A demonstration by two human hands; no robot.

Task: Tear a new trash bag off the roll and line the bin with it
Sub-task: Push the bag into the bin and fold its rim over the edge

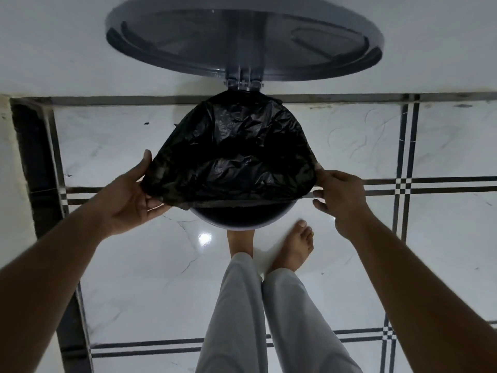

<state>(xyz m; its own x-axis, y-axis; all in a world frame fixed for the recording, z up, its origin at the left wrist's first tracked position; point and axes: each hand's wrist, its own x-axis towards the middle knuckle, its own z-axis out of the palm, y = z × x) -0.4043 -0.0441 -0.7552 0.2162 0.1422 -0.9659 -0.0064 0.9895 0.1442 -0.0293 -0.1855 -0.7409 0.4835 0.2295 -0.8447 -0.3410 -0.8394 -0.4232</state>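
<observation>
Floor (150,267) of glossy white marble tile with dark line borders met a white wall (53,44) at twelve o'clock. Centred, the bin (228,220) stood lid (242,36) raised; left hand (129,200) and right hand (341,195) gripped the black trash bag (231,154) stretched over its rim.

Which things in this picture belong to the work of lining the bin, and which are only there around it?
Belonging to the job:
- black trash bag, stretched over the bin
- bin, near rim still uncovered
- open lid
- left hand and right hand, gripping the bag's edges

Just around:
- tiled floor
- the person's bare feet
</observation>
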